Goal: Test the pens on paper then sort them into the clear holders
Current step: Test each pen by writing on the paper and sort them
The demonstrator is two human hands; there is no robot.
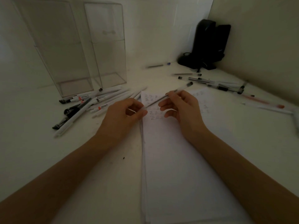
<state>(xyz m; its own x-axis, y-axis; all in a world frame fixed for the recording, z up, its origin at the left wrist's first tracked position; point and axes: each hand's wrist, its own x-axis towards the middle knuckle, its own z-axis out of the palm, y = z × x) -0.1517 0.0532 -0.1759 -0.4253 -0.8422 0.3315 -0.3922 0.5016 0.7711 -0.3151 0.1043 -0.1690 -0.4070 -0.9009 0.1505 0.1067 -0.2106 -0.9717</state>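
My right hand (179,109) pinches a thin clear pen (160,99) with a dark end cap, held slantwise above the paper (186,159). My left hand (124,113) grips the pen's lower end, which looks like a clear cap, between thumb and fingers. The top of the paper bears several small written marks. Two tall clear holders (61,50) (108,46) stand side by side at the back left. A heap of white and black pens (90,104) lies in front of them. More clear pens (216,84) lie scattered at the right.
A black device with a cable (207,46) stands in the back right corner by the wall. A single pen with a blue tip (157,65) lies behind the paper. A red-inked pen (265,101) lies at the far right. The scene is dim.
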